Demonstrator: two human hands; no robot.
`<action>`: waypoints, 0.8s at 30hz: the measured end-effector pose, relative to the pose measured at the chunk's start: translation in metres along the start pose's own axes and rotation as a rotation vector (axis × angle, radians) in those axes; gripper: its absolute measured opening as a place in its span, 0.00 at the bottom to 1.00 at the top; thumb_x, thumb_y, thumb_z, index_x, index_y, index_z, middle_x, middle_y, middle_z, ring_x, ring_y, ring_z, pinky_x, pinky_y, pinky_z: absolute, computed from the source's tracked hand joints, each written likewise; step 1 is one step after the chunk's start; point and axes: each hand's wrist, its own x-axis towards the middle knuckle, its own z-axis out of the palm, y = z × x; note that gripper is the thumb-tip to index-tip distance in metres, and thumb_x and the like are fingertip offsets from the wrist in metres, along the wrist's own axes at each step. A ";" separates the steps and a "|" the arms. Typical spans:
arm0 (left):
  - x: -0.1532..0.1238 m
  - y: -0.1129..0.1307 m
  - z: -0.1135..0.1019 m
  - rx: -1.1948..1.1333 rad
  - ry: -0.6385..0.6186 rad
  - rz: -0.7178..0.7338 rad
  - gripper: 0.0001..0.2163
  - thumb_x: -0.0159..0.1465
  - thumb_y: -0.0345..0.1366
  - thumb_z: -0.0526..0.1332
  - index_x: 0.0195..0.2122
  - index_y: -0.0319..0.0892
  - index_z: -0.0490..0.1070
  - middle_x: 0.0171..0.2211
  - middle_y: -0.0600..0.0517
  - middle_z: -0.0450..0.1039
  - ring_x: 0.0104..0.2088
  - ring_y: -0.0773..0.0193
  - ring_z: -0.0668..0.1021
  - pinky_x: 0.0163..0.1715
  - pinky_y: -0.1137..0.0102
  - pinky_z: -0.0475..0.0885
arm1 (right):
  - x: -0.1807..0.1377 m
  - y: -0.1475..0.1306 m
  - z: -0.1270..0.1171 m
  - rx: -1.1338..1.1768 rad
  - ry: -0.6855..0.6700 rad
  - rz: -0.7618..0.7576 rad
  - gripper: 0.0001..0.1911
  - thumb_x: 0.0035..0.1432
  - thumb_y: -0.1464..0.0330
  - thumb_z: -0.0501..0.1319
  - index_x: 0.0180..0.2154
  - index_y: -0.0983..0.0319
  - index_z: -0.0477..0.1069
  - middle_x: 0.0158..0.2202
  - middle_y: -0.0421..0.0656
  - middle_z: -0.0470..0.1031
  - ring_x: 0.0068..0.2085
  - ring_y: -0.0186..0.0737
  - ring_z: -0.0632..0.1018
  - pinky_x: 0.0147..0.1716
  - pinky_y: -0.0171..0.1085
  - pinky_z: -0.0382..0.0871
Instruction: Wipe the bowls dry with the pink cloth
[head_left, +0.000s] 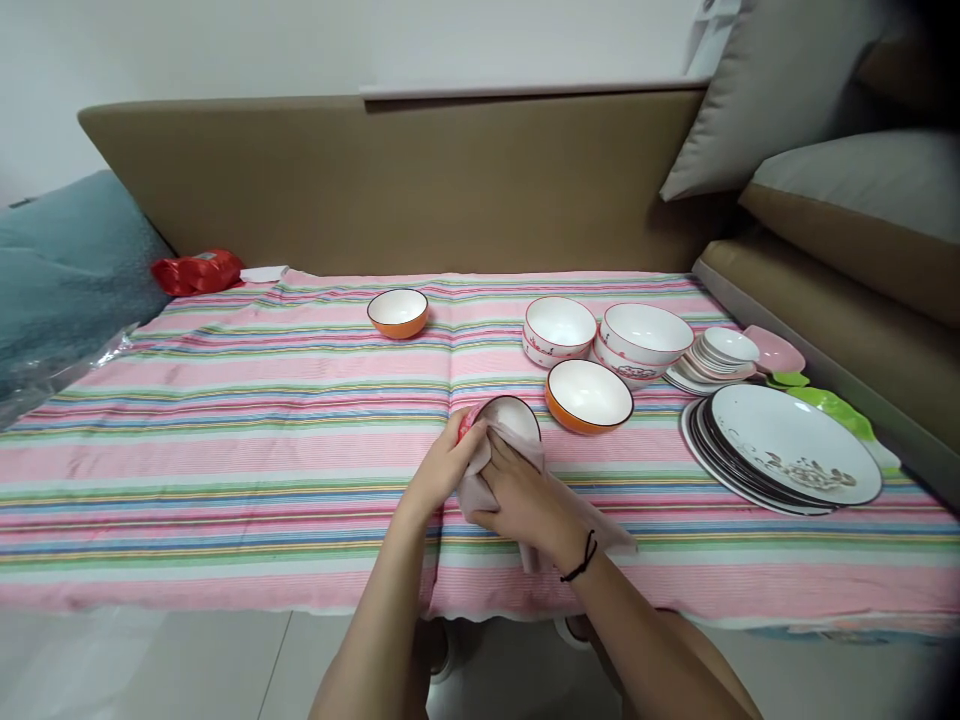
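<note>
My left hand (444, 465) grips a small bowl (514, 412) by its left side, and the bowl is tilted. Its inside is white with a dark rim, and a bit of pinkish red shows on its outer wall. My right hand (525, 498), with a black cord on the wrist, presses a thin pale cloth (600, 522) into the bowl. Part of the cloth hangs below and to the right of my hands. Just right of them stands an orange bowl (589, 395) with a white inside. My fingertips inside the bowl are partly covered by the cloth.
A striped cloth (225, 440) covers the surface. Another orange bowl (398, 312) stands further back. Stacked white bowls (561, 325), larger bowls (646, 335), small dishes (729, 346) and plates (795, 445) fill the right side. A red bundle (199, 272) lies back left.
</note>
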 end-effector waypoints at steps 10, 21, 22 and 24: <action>0.003 -0.001 0.004 -0.033 0.056 -0.091 0.18 0.65 0.49 0.52 0.48 0.43 0.68 0.47 0.49 0.73 0.49 0.56 0.72 0.52 0.65 0.64 | 0.006 -0.009 0.015 -0.223 0.101 0.209 0.25 0.57 0.73 0.55 0.57 0.70 0.66 0.54 0.59 0.71 0.56 0.58 0.70 0.56 0.54 0.61; 0.007 -0.002 0.000 -0.056 0.116 -0.156 0.15 0.65 0.50 0.52 0.33 0.43 0.62 0.29 0.55 0.61 0.30 0.65 0.66 0.28 0.71 0.64 | 0.004 -0.008 0.010 -0.025 0.072 0.207 0.13 0.46 0.82 0.54 0.28 0.62 0.71 0.28 0.41 0.76 0.30 0.38 0.75 0.27 0.34 0.57; 0.007 -0.002 -0.001 -0.058 0.114 -0.155 0.14 0.65 0.49 0.52 0.34 0.43 0.63 0.29 0.54 0.62 0.30 0.65 0.67 0.29 0.71 0.64 | 0.003 -0.008 0.008 -0.006 0.071 0.209 0.12 0.46 0.82 0.55 0.28 0.62 0.71 0.27 0.41 0.76 0.29 0.37 0.75 0.27 0.34 0.57; 0.007 -0.002 -0.001 -0.046 0.126 -0.137 0.14 0.65 0.48 0.51 0.35 0.42 0.65 0.31 0.53 0.65 0.34 0.63 0.69 0.35 0.69 0.66 | 0.003 -0.009 0.002 0.011 0.052 0.208 0.11 0.50 0.80 0.55 0.30 0.61 0.72 0.28 0.41 0.77 0.30 0.38 0.75 0.28 0.34 0.58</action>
